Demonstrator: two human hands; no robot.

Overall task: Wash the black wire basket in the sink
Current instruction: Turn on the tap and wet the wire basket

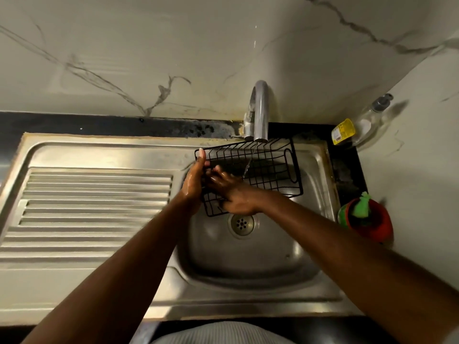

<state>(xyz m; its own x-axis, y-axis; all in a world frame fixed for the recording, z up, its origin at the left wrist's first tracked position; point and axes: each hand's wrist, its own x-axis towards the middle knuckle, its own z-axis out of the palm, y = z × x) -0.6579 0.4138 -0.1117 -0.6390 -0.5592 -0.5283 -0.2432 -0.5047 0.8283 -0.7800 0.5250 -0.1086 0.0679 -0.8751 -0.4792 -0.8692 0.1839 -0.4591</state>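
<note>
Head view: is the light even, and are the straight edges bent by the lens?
Head view: dim, yellowish light; glare on the sink drainboard ridges; the soap bottle throws a shadow on the wall; the wide lens bows the counter edge; the black wire basket is sharp, the water stream slightly blurred.

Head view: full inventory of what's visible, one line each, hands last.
wire basket: 1, black, held over the sink bowl under the tap
tap: 1, chrome, behind the bowl, water running onto the basket
sink: 1, steel, bowl centre-right
drain: 1, steel, bottom of the bowl
drainboard: 1, ribbed steel, left of the bowl
bottle: 1, clear with yellow label, back right corner
tub: 1, red, right of the sink, holding a green scrubber
wall: marbled pale, behind the counter
left hand: grips the basket's left end
right hand: on the basket's wires, rubbing or holding, cannot tell
</note>
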